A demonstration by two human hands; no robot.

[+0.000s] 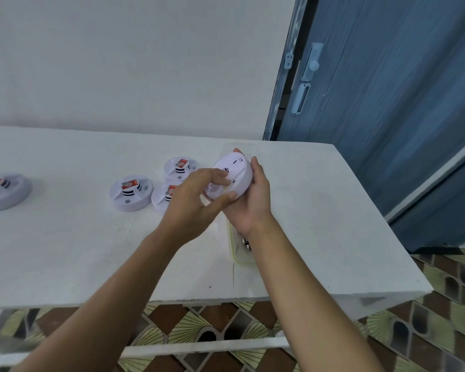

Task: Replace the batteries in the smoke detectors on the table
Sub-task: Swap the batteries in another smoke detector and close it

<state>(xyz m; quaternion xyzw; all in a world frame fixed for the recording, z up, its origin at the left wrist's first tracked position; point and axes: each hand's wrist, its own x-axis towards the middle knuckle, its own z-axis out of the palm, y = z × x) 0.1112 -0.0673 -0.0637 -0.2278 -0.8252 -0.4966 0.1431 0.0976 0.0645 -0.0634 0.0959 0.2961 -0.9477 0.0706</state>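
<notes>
While the right hand (253, 200) wraps its grip round the tilted smoke detector (238, 167) above the tabletop (320, 210) near its far edge and the left hand (196, 194) pinches its back, a slipping twist could drop it.

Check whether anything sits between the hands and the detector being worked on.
Nothing visible does. The right hand cups the raised smoke detector by its rim, and the left hand touches its back face directly with fingers and thumb.
</notes>
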